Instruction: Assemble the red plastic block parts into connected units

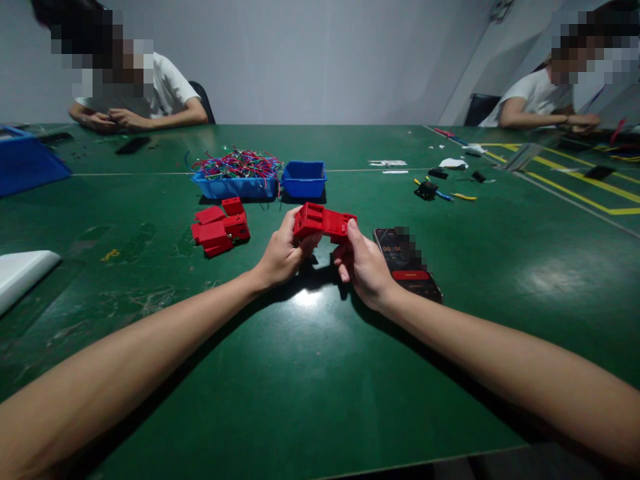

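Above the green table, my left hand (283, 252) and my right hand (367, 265) hold a red plastic housing (325, 221) between them. The left fingers are closed around its blockier, slotted end. At the narrower end my right thumb presses on top, with the other fingers curled below. I cannot tell whether it is one piece or two joined parts. Left of my hands lies a small pile of similar red plastic parts (220, 230). A phone (407, 260) with a timer on its screen lies just right of my right hand.
Beyond my hands stand a blue bin (235, 189) heaped with coloured wires and a smaller blue bin (304, 180). Black parts and wire scraps (427, 189) lie at the right. A white object (27, 273) sits at the left edge. Two people (165, 87) sit across the table (300, 400).
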A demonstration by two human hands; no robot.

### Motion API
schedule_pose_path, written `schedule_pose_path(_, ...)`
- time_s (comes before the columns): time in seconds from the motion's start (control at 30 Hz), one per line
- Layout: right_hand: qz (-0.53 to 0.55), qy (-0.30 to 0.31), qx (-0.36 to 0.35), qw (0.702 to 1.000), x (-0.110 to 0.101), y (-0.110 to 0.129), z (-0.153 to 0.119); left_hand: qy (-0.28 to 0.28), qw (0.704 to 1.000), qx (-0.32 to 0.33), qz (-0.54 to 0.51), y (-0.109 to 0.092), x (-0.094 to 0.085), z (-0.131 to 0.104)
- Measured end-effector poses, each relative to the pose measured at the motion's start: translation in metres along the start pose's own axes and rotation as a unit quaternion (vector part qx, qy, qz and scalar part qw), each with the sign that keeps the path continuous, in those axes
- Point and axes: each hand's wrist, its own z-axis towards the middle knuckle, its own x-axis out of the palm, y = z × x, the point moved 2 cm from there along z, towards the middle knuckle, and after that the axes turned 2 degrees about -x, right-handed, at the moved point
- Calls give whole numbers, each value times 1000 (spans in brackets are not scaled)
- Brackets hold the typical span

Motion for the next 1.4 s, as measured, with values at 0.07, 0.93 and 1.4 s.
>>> schedule_pose_path(0.07,-1,4,1,1000,1,0,0,-1,1000,1,6,0,-1,0)
schedule_pose_path(0.93,-77,60,-46,994,-1,-7,-2,-102,985,-57,-126,-6,-1,7)
schedule_pose_path(1.4,-27,-19,-61,998,-3,-8,0,-55,989,-72,-118,-6,-1,4)
